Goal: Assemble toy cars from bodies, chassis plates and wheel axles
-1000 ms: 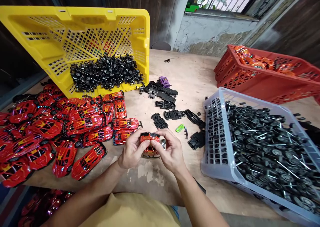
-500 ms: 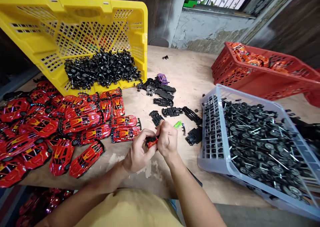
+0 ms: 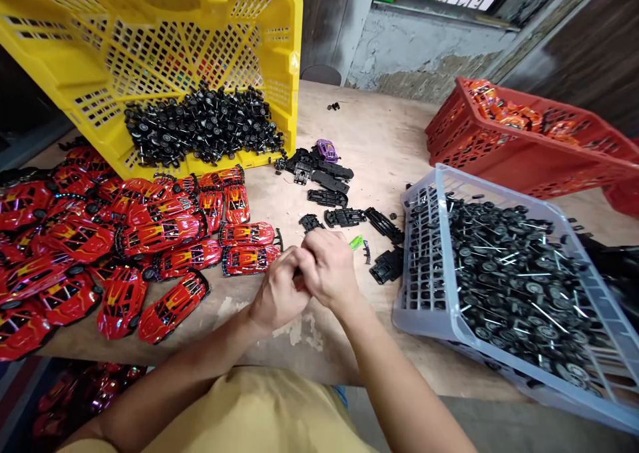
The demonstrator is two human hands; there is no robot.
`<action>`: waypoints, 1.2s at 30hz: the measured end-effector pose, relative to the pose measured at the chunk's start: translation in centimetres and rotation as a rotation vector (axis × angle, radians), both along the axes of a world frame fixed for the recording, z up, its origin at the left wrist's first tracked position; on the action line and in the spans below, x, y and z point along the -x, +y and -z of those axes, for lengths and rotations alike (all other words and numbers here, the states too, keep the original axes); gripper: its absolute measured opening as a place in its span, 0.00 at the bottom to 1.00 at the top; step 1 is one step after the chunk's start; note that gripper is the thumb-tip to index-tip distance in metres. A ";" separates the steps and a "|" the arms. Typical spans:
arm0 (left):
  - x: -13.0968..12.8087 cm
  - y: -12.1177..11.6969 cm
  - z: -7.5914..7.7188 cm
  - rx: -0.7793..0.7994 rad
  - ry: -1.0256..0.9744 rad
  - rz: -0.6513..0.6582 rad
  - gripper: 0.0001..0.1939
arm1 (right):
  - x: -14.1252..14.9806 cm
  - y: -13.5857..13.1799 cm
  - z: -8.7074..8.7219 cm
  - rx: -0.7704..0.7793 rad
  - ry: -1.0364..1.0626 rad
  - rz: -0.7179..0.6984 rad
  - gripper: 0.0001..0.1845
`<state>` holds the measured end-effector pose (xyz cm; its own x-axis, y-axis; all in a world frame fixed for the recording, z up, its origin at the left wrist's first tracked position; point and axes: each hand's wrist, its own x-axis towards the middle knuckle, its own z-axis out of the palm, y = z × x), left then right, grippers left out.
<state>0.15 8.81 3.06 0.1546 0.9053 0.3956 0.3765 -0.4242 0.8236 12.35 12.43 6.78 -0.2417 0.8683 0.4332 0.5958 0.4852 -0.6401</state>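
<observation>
Two bare hands meet over the near edge of a wooden desk (image 3: 389,140), close to its middle. The left hand (image 3: 277,293) and the right hand (image 3: 327,267) are pressed together, fingers curled inward, knuckles touching. Whatever they clasp is wholly hidden between the palms, so what it is, which way it points and how its long axis lies cannot be told.

Just left of the hands, a heap of red toy cars (image 3: 120,240) with flame markings spreads toward the desk's left edge. The nearest ones lie with their long axes roughly along the near edge; others are angled every way.

Behind the cars, at the far left corner, a yellow crate (image 3: 164,60) is tipped on its side with its open face toward the viewer, a pile of black wheel-and-axle sets (image 3: 200,130) resting inside.

Beyond the hands, toward the middle of the desk, black chassis plates (image 3: 344,217) lie scattered, with a small green piece (image 3: 356,242) just beside the right hand and a purple toy car (image 3: 327,150) farther back.

At the right edge, a pale grey basket (image 3: 429,320) holds more black wheels on metal axles (image 3: 514,273). Behind it, at the far right corner, a red crate (image 3: 524,160) holds orange-red car bodies (image 3: 514,117).
</observation>
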 end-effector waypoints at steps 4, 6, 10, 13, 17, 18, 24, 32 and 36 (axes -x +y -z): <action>0.1 0.0 -0.5 -0.032 0.047 -0.036 0.08 | 0.6 0.2 -0.6 -0.002 -0.097 -0.106 0.26; 0.3 -0.2 -0.7 -0.029 0.106 -0.030 0.08 | 1.0 0.3 0.0 0.011 -0.010 -0.092 0.26; 1.5 -0.5 -1.0 0.019 0.280 -0.012 0.06 | 1.9 -0.3 2.6 0.111 0.281 0.056 0.29; 2.6 -1.0 -0.7 0.081 0.400 -0.010 0.04 | 2.5 -1.3 4.9 0.304 0.545 0.133 0.33; 4.0 -2.4 0.5 0.143 0.450 -0.011 0.06 | 2.5 -2.4 7.1 0.445 0.662 0.232 0.33; 4.3 -2.8 0.9 0.153 0.447 -0.004 0.08 | 2.5 -2.6 7.4 0.439 0.673 0.247 0.33; 4.6 -4.0 2.0 0.132 0.406 -0.004 0.10 | 2.2 -3.2 8.0 0.405 0.613 0.215 0.32; 4.3 -3.7 1.8 0.108 0.430 0.013 0.17 | -1.4 -4.0 7.1 0.609 0.476 -0.159 0.14; 4.1 -3.8 1.4 0.126 0.445 0.081 0.07 | -2.6 -4.0 6.1 0.639 0.383 -0.291 0.12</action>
